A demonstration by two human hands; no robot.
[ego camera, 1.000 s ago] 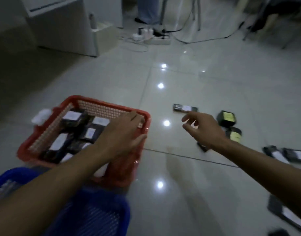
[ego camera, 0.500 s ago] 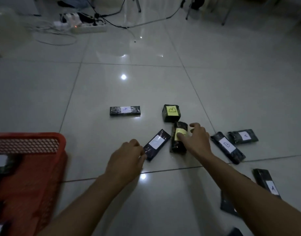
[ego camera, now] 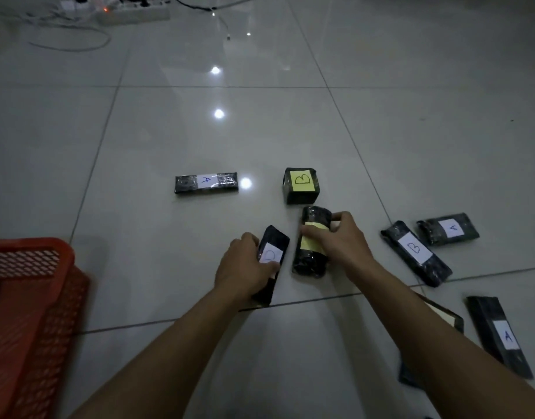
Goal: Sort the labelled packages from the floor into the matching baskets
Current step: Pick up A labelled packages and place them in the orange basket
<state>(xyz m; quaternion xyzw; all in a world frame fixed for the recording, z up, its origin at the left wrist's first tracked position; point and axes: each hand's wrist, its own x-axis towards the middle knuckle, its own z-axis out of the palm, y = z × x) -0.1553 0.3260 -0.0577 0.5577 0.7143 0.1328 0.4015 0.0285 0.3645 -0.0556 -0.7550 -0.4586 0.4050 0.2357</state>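
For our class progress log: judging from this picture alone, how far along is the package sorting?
Done: cannot be judged; the red basket shows only its rim and wall. In hand: the left hand grips a white-labelled package; the right hand grips a yellow-labelled roll. Left: at least five labelled packages lie on the floor.

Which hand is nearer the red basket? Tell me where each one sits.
Left. The left hand grips a white-labelled package on the floor, to the right of the red basket. The right hand is farther right, clasping the yellow-labelled package.

Both hands low, arms extended; left (ego camera: 245, 267) and right (ego camera: 340, 237) apparently gripping.
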